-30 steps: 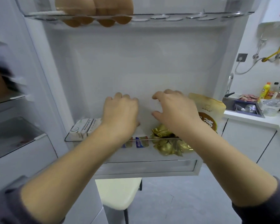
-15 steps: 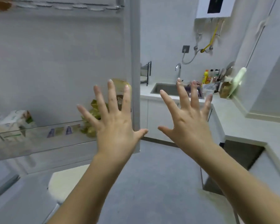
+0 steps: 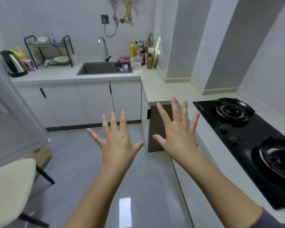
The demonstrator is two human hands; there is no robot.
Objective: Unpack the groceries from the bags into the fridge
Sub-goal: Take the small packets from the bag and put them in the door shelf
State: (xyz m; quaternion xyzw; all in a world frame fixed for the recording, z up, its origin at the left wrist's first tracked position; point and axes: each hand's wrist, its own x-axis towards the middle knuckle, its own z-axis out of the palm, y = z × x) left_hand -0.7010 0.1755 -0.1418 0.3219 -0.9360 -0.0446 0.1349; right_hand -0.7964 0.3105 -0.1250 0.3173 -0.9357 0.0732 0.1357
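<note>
Two empty hands are hovering over the floor (image 3: 82,162): left hand (image 3: 117,142) and right hand (image 3: 178,137) are spreading their fingers wide. No bags are showing; the fridge door (image 3: 15,116) is standing at the left edge. Locating a bag first is advisable, then lifting each item with its base supported

Person's left hand (image 3: 117,142) and right hand (image 3: 179,137): both bare, nails short. Forearms bare too. Right arm wears a dark grey-purple fabric sleeve (image 3: 273,219), only its cuff end visible, lower right corner.
</note>
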